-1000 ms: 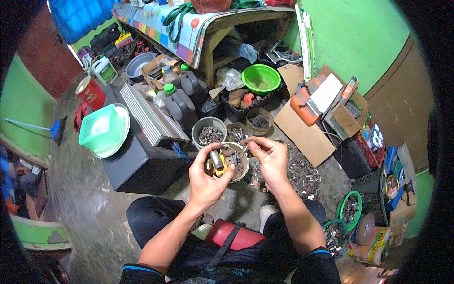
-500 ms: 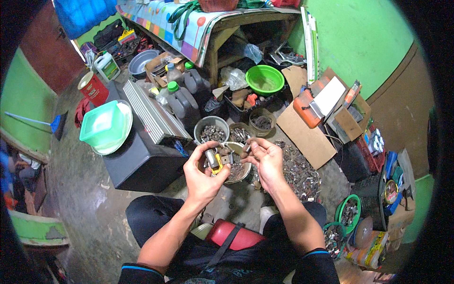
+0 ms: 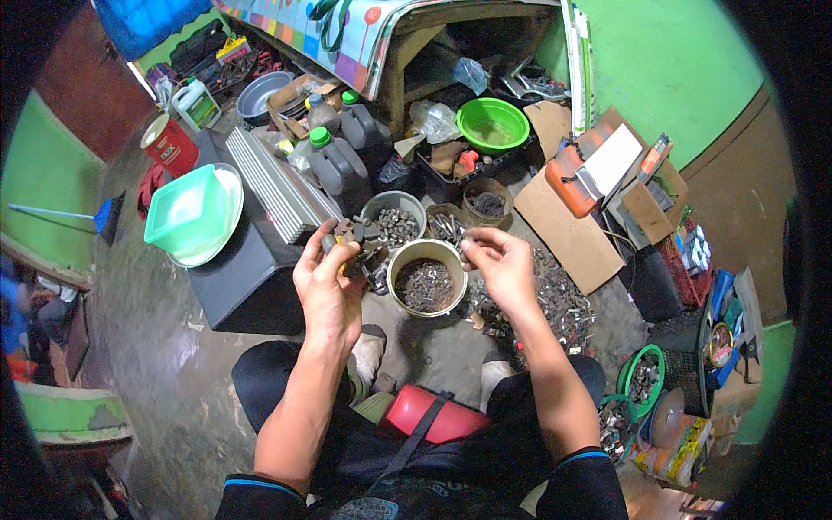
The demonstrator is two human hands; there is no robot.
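Pretty cluttered workshop floor here, bare concrete with green walls at the upper right and left edges of the frame. The person sits low, legs out, with a red stool between them at lower centre.

Left hand, centre-left, is closed around a small dark metal part with a bit of yellow showing under the fingers. Can't tell exactly what the part is. Right hand, just right of centre, has its fingertips pinched on something tiny and silvery, too small to make out.

Between the two hands, right below them, sits a round tin full of rusty nuts and bolts. Two more tins of hardware stand just above it, and a loose heap of bolts is spread on the floor to the right.

Upper centre: dark plastic jugs with green caps, and a green basin. A mint green tub rests on a black box at left.
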